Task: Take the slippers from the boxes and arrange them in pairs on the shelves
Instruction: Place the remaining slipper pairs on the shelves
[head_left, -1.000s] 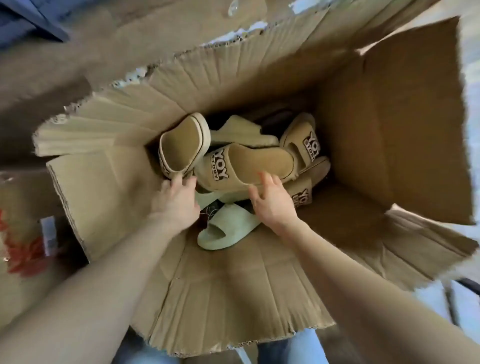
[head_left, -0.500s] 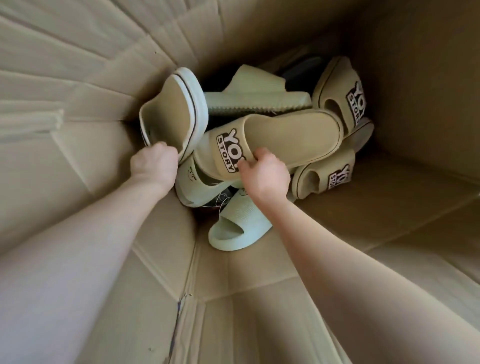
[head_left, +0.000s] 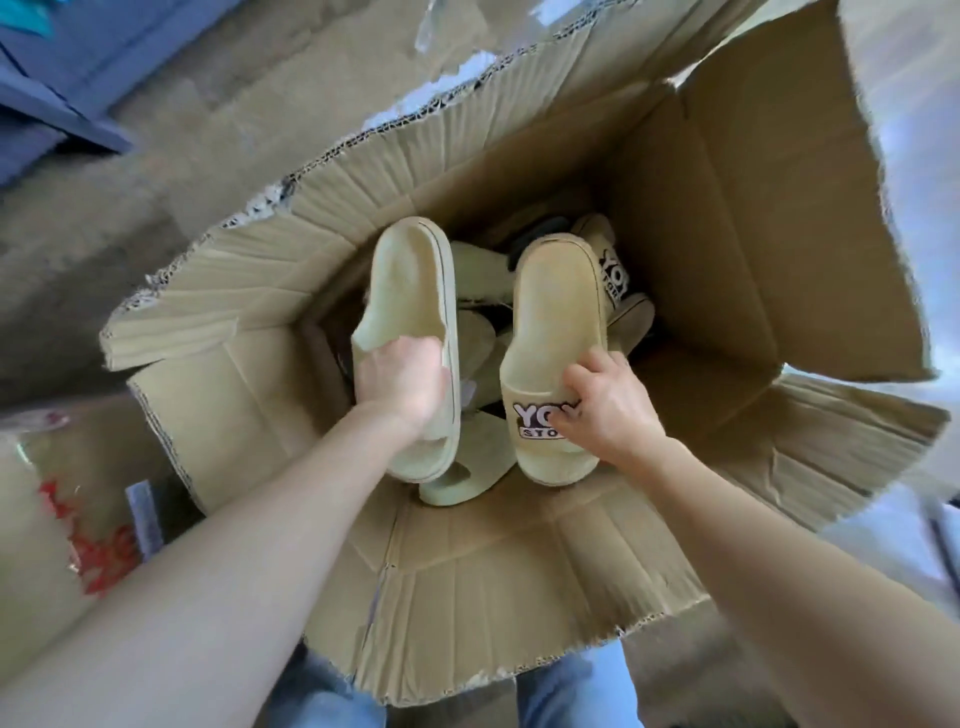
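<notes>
- Well, the left hand (head_left: 402, 382) held the left slipper (head_left: 410, 280), its fingers (head_left: 387, 352) curled round the strap.
- The right hand (head_left: 605, 410) held the right slipper (head_left: 558, 306), its fingers pinching the strap with the letters.
- Both tan slippers were side by side over the open cardboard box (head_left: 727, 234).
- More slippers (head_left: 457, 480) lay down inside it.

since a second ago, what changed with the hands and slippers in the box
The left hand took hold of one tan slipper and the right hand the logo slipper; both were lifted off the pile, side by side. The pale green slipper and others stayed in the cardboard box.
</notes>
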